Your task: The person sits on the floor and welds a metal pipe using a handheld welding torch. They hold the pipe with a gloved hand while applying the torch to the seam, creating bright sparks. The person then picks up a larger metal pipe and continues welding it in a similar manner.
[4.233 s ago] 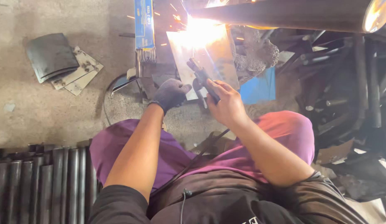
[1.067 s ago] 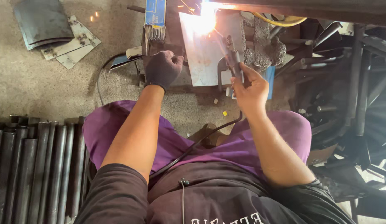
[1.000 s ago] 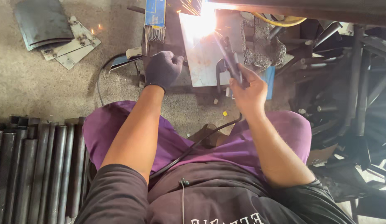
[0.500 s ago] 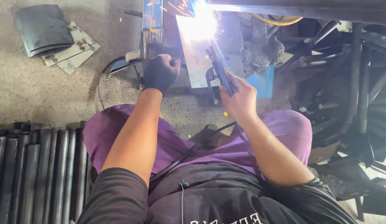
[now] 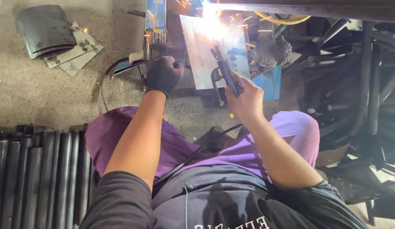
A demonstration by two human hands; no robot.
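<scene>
My right hand, bare, grips a dark welding electrode holder whose tip meets a bright arc with sparks at the top of a flat steel plate. A black cable runs from the holder across my purple-clad lap. My left hand, in a black glove, is closed against the plate's left edge. A blue box of welding rods with rod ends showing stands just above the left hand.
Dark pipes lie side by side at lower left. Curved and flat metal offcuts rest on the concrete at upper left. A tangle of dark steel bars fills the right. A long beam crosses the top.
The arc stays lit while the holder and my right hand creep along the plate's top. Sparks spread wider now. The left hand keeps its place at the plate edge.
</scene>
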